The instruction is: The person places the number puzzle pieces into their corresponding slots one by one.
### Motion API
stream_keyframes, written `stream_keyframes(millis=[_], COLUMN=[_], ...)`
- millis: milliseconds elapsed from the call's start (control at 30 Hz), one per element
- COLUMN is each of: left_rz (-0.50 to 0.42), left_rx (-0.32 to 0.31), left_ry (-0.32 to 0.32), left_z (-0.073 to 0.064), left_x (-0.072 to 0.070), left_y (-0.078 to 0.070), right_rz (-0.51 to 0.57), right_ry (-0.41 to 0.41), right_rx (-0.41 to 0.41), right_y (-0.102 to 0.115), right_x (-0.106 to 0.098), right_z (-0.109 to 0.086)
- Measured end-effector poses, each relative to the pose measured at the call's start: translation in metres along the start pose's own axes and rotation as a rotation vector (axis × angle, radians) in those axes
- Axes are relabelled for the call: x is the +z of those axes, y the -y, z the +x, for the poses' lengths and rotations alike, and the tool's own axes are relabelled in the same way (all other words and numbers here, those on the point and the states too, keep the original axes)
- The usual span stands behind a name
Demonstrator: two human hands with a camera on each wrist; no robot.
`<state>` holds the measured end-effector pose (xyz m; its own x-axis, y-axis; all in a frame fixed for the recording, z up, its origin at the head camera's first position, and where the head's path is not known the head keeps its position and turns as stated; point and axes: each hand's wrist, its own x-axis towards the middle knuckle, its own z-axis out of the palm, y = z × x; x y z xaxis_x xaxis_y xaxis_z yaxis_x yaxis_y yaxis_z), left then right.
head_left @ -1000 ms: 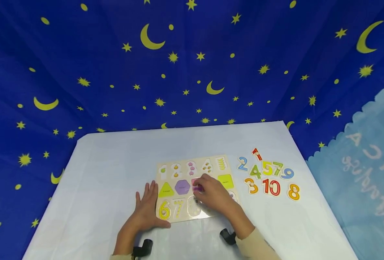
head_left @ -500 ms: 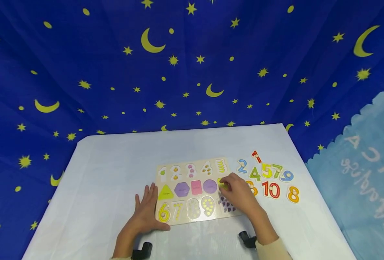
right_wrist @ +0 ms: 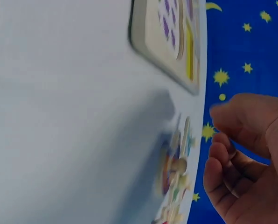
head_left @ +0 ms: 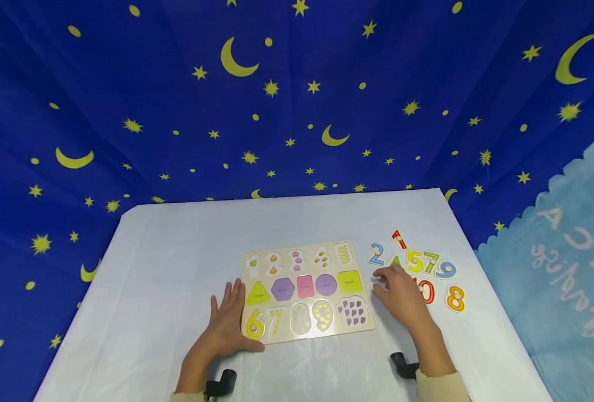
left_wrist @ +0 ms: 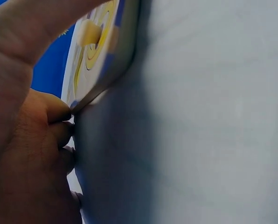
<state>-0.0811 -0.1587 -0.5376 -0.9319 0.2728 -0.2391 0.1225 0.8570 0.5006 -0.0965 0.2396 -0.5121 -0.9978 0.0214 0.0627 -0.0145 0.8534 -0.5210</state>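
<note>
A pale wooden puzzle board (head_left: 337,328) lies on the table, with cut-out recesses and coloured shapes. My left hand (head_left: 226,324) rests against its left edge, fingers straight, thumb along the lower corner. In the left wrist view the board's corner and a yellow piece with a round peg (left_wrist: 89,32) show close to the thumb. The yellow number 6 (head_left: 254,324) sits in the lower left recess. My right hand (head_left: 402,295) is over the loose number pieces, its fingers loosely bent and holding nothing. It partly covers the green 4 (head_left: 396,260) and red 10 (head_left: 427,291); the 3 is hidden.
Right of the board lie a red 1 (head_left: 399,239), blue 2 (head_left: 376,254), yellow 5 (head_left: 414,261), green 7 (head_left: 430,262), blue 9 (head_left: 445,270) and orange 8 (head_left: 455,298). A white cloth covers the table (head_left: 176,240). Behind hangs a blue star-patterned curtain (head_left: 286,95).
My right hand has moved rightward from the board's middle, past the yellow square, to the loose numbers. The shapes it covered now show. My left hand has stayed at the board's edge.
</note>
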Motion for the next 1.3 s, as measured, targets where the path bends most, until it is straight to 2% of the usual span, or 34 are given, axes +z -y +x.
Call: stream_keyframes(millis=[133, 467, 733, 900, 1300], left_rz=[0.01, 0.011, 0.004, 0.0, -0.005], left_rx=[0.008, 0.01, 0.011, 0.008, 0.006], left_ry=[-0.007, -0.012, -0.018, -0.018, -0.025], left_z=[0.001, 0.002, 0.001, 0.0, -0.001], left_x=[-0.001, 0.001, 0.002, 0.003, 0.004], left_y=[0.002, 0.006, 0.006, 0.005, 0.005], right_rz=[-0.014, -0.01, -0.011, 0.017, 0.14], right_ry=[-0.029, -0.019, 0.041, 0.083, 0.05], right_rx=[0.024, 0.06, 0.088, 0.084, 0.142], right_y=[-0.01, -0.024, -0.032, -0.036, -0.053], right_x=[-0.001, 0.0, -0.003, -0.007, -0.001], right_z=[-0.001, -0.002, -0.002, -0.002, -0.003])
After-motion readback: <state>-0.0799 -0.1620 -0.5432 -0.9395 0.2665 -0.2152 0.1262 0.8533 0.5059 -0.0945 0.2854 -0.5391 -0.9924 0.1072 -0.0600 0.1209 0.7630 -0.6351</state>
